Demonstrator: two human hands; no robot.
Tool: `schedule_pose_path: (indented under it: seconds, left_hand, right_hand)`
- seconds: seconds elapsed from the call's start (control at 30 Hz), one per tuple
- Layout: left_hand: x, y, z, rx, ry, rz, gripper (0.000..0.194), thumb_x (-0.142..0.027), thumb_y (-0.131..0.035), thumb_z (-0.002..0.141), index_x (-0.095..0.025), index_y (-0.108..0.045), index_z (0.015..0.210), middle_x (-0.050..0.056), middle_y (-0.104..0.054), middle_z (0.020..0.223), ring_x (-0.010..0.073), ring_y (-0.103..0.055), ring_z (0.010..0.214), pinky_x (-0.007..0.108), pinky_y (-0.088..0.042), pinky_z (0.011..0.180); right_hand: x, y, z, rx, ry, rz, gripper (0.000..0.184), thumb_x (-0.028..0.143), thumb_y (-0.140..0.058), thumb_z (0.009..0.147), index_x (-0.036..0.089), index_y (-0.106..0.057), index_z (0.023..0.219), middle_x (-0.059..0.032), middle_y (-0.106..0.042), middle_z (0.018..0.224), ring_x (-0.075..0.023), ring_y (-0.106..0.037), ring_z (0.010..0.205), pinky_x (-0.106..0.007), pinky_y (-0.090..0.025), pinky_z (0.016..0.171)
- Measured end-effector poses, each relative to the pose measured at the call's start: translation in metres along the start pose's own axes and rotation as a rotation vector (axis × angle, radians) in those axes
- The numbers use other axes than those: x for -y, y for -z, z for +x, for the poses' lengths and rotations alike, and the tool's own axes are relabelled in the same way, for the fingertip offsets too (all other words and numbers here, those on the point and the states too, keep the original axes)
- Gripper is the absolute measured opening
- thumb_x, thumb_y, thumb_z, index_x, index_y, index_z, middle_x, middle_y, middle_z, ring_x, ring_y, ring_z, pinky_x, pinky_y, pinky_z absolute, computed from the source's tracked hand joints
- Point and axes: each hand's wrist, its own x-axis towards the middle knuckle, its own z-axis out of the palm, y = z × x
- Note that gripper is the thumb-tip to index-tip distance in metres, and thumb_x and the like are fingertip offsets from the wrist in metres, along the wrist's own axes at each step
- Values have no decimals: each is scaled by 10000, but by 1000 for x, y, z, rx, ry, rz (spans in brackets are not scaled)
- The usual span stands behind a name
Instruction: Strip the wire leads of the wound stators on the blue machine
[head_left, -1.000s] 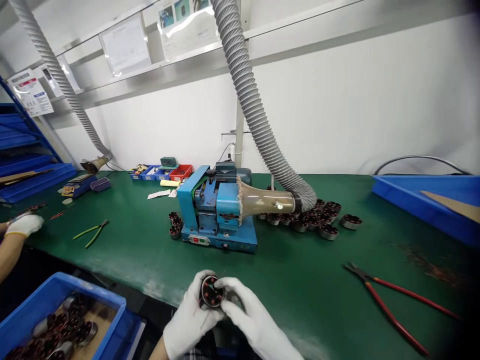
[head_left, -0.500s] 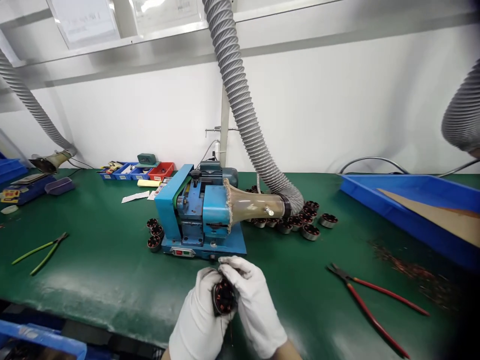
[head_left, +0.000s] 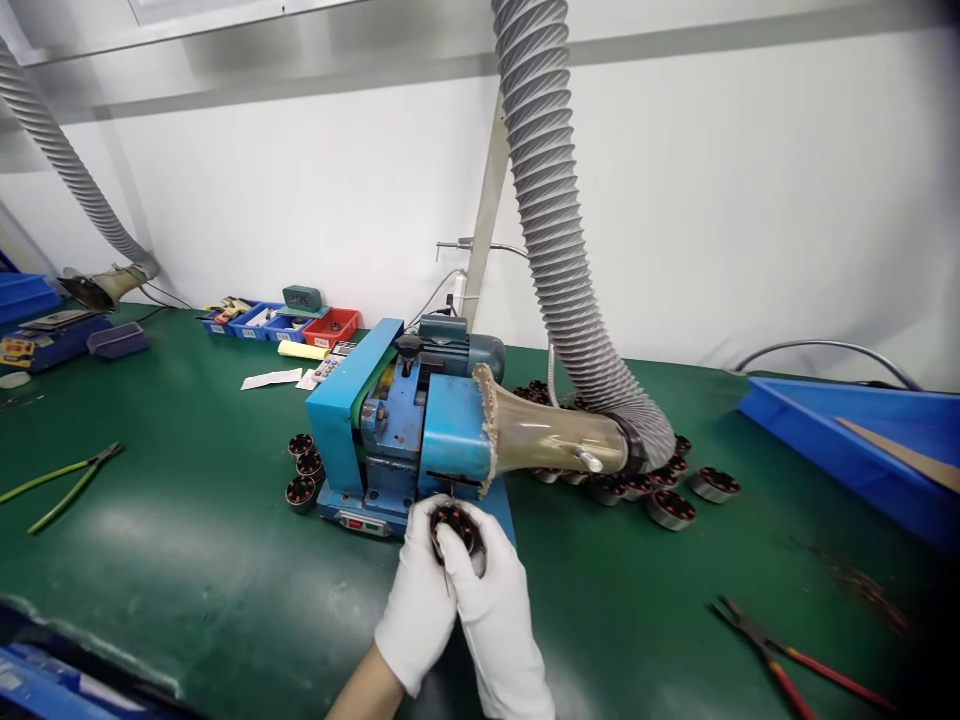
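Both my hands wear white gloves and grip one motor stator [head_left: 452,522], a dark ring with copper windings. My left hand [head_left: 420,590] wraps its left side. My right hand [head_left: 491,590] holds the right side, its thumb lying over the stator's face. Thin wire ends stick out from it, one hanging below and one pointing up toward the machine. The stator is at the front of a blue belt grinding machine [head_left: 454,425], close under its blue cover. Fingers hide much of the stator's rim.
A grey extraction hose [head_left: 551,200] joins the machine's funnel [head_left: 555,440]. Several stators [head_left: 671,508] stand right of it, and three stators [head_left: 301,492] at left. Red-handled pliers [head_left: 757,635], green-handled pliers [head_left: 82,480], a blue tray [head_left: 885,410] and small parts bins [head_left: 289,328] lie around.
My hands have moved forward with the stator, from the table's front to the machine's front edge. My right thumb now lies across the stator's face. The camera view has shifted and tilted.
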Motion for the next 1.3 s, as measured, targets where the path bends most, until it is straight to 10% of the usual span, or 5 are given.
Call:
schedule_pose_path:
  seconds: [1.3]
  left_hand:
    - [-3,0,18,1,-57,-58,240,-135,-495,775,-177,-479,1011,83,-566,1035,178,-567,968,339,-432,892]
  right_hand:
    - [10,-2,24,4,42,44,232,363,-588,753,168,-644,865,-90,-667,884,-237,-610,829,-380,-472,792]
